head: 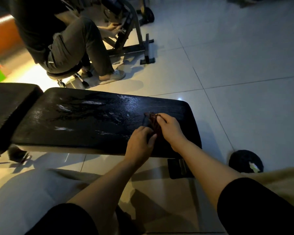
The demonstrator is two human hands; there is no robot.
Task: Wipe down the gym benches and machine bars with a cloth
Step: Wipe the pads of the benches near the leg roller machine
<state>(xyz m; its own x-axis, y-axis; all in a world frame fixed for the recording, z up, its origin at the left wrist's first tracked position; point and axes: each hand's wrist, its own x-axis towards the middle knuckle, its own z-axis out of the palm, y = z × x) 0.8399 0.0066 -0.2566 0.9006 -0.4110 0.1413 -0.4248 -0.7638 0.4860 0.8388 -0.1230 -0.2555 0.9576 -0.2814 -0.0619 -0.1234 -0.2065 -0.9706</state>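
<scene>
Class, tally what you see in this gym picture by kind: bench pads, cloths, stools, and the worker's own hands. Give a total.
Bench pads: 2 (long pad, short pad)
Cloths: 1 (cloth)
Stools: 1 (stool)
Hands: 2 (left hand, right hand)
Total: 6

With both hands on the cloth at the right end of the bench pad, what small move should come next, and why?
Probably sweep the dark cloth leftward along the bench pad. Both the left hand and the right hand hold it bunched near the pad's right end, while wet streaks and whitish smears show across the middle and left of the pad.
</scene>
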